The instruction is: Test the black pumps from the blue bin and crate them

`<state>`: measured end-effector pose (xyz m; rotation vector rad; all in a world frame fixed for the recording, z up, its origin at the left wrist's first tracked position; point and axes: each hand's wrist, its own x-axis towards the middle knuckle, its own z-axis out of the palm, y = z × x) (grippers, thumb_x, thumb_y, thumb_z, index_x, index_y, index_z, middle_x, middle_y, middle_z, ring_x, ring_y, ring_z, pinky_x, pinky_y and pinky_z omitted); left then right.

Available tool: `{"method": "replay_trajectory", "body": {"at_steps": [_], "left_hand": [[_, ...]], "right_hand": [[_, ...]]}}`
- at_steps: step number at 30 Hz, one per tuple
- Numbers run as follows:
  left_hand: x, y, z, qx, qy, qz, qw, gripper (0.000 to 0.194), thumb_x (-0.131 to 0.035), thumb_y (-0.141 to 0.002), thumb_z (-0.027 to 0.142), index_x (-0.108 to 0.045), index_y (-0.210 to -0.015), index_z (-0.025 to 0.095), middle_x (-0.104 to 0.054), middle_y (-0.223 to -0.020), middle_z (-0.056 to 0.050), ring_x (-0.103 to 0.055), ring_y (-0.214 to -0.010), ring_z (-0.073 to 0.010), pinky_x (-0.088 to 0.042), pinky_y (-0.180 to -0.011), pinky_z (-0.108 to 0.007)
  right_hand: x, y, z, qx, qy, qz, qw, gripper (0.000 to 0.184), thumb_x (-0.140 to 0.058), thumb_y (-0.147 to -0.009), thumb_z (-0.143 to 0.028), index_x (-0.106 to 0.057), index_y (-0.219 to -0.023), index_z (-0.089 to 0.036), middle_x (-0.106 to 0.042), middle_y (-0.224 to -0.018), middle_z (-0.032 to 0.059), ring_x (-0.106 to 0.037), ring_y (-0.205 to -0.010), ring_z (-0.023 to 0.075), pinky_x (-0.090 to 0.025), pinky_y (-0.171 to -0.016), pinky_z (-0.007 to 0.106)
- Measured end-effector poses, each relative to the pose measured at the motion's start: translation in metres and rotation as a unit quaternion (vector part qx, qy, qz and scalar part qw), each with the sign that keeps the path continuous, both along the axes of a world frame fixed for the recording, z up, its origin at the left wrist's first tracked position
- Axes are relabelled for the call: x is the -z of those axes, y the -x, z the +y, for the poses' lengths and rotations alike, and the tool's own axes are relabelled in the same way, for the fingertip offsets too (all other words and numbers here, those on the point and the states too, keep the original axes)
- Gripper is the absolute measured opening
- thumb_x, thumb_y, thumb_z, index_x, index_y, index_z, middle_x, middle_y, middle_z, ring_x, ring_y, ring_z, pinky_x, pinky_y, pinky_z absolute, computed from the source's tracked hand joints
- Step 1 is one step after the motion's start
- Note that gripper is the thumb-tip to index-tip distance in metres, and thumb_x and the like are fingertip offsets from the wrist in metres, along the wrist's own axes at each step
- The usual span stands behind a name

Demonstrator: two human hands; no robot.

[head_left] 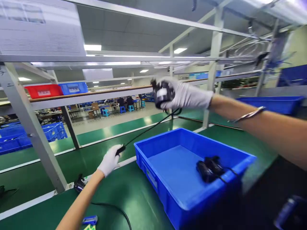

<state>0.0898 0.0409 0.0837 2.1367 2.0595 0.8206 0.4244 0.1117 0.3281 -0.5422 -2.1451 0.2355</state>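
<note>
Raised above the bench, my right hand (178,94) in a white glove is closed around a rounded black corded device (161,94) with a pale label. A thin black cable (148,128) runs from it down to my left hand (111,160), also gloved. That hand pinches the black connector (120,150) at the cable's end. Below my right hand stands a blue bin (158,188), with similar black devices (209,169) and their cords inside. Another black device (80,183) lies on the green bench behind my left forearm, partly hidden.
A blue cutter-like tool (90,220) and a loose black cable (112,206) lie on the green bench (136,198) at front left. Metal frame posts (35,127) and rails cross the view. Red (44,91) and blue (74,88) boxes sit on a rail.
</note>
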Motion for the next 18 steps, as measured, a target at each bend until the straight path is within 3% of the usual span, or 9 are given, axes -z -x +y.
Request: {"method": "replay_trajectory", "body": {"at_steps": [2, 4, 8, 11, 13, 16, 18], "left_hand": [[0.001, 0.044, 0.047, -0.062, -0.013, 0.067, 0.996, 0.053, -0.048, -0.095, 0.016, -0.041, -0.147, 0.018, -0.041, -0.156, -0.016, -0.044, -0.139, -0.0318, -0.034, -0.116, -0.058], [0.017, 0.072, 0.092, -0.101, 0.007, 0.127, 0.987, 0.051, -0.058, -0.095, 0.027, -0.045, -0.144, 0.02, -0.043, -0.154, -0.014, -0.049, -0.134, -0.0329, -0.039, -0.111, -0.06], [0.076, 0.092, 0.154, -0.156, 0.079, 0.198, 0.965, 0.05, -0.061, -0.095, 0.038, -0.05, -0.14, 0.021, -0.049, -0.149, -0.013, -0.055, -0.127, -0.0306, -0.047, -0.105, -0.056], [0.123, 0.099, 0.175, -0.184, 0.144, 0.214, 0.948, 0.055, -0.059, -0.095, 0.043, -0.047, -0.143, 0.02, -0.047, -0.151, -0.014, -0.055, -0.128, -0.0306, -0.046, -0.106, -0.056], [0.143, 0.105, 0.179, -0.192, 0.179, 0.221, 0.939, 0.061, -0.053, -0.097, 0.047, -0.041, -0.149, 0.018, -0.041, -0.157, -0.017, -0.051, -0.135, -0.0317, -0.042, -0.111, -0.054], [0.152, 0.112, 0.179, -0.201, 0.213, 0.241, 0.925, 0.07, -0.046, -0.097, 0.048, -0.032, -0.155, 0.011, -0.03, -0.164, -0.02, -0.042, -0.143, -0.0344, -0.035, -0.115, -0.05], [0.149, 0.109, 0.175, -0.222, 0.218, 0.264, 0.913, 0.07, -0.043, -0.096, 0.043, -0.031, -0.154, 0.005, -0.028, -0.163, -0.024, -0.04, -0.143, -0.0398, -0.03, -0.115, -0.055]], "right_hand": [[0.037, 0.04, 0.05, 0.013, -0.021, -0.106, 0.994, 0.043, -0.068, -0.092, -0.02, -0.056, -0.132, -0.011, -0.067, -0.116, 0.004, -0.068, -0.094, 0.014, -0.056, -0.09, 0.032], [0.073, 0.089, 0.1, 0.026, -0.029, -0.213, 0.976, 0.032, -0.065, -0.096, -0.027, -0.061, -0.125, -0.013, -0.068, -0.109, 0.0049, -0.069, -0.092, 0.0193, -0.058, -0.086, 0.039], [0.147, 0.186, 0.188, 0.036, -0.003, -0.399, 0.916, 0.032, -0.065, -0.097, -0.035, -0.062, -0.121, -0.015, -0.068, -0.108, 0.0063, -0.068, -0.091, 0.0187, -0.059, -0.081, 0.039], [0.2, 0.24, 0.232, 0.033, 0.023, -0.49, 0.871, 0.034, -0.064, -0.097, -0.036, -0.061, -0.124, -0.015, -0.067, -0.114, 0.0076, -0.068, -0.096, 0.0201, -0.059, -0.083, 0.04], [0.228, 0.264, 0.25, 0.028, 0.046, -0.533, 0.844, 0.033, -0.063, -0.098, -0.036, -0.061, -0.124, -0.015, -0.067, -0.116, 0.0079, -0.068, -0.096, 0.0201, -0.059, -0.083, 0.04], [0.25, 0.28, 0.262, 0.017, 0.078, -0.565, 0.821, 0.03, -0.063, -0.098, -0.036, -0.064, -0.119, -0.015, -0.068, -0.113, 0.0069, -0.069, -0.094, 0.0196, -0.06, -0.081, 0.038], [0.246, 0.273, 0.268, 0.007, 0.084, -0.554, 0.828, 0.028, -0.063, -0.098, -0.036, -0.065, -0.117, -0.015, -0.069, -0.113, 0.0065, -0.069, -0.095, 0.02, -0.06, -0.083, 0.038]]}}
